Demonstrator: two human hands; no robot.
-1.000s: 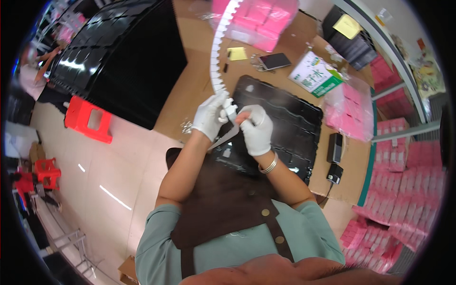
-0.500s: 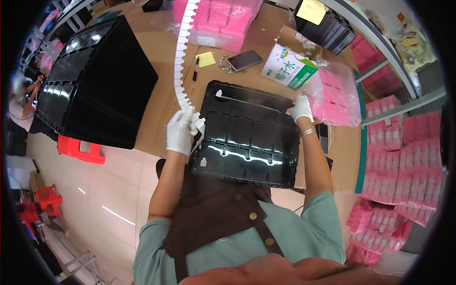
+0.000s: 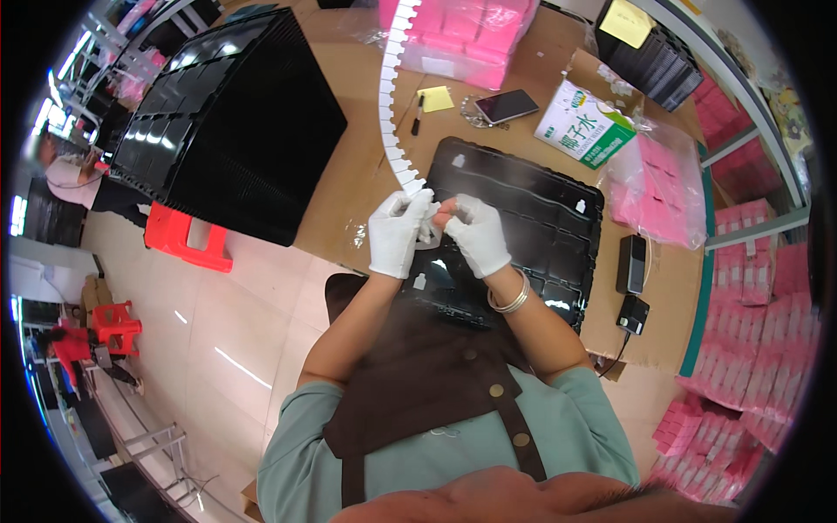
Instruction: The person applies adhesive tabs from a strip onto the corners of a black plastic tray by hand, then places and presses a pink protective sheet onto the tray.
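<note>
Left hand (image 3: 398, 235) gripping white strip (image 3: 386, 109), right hand (image 3: 479, 237) beside, black tray (image 3: 527, 209) below

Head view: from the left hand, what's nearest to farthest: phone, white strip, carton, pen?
1. White strip, touching the left hand.
2. Pen, ahead of the hand.
3. Phone, right of the pen.
4. Carton, right of the phone.

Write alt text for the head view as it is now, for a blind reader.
A white-gloved left hand holds a toothed white strip at a black tray with small white tags; the right hand, also gloved, is close beside it. Nearby on the table are a phone, a carton and pink packs.
</note>
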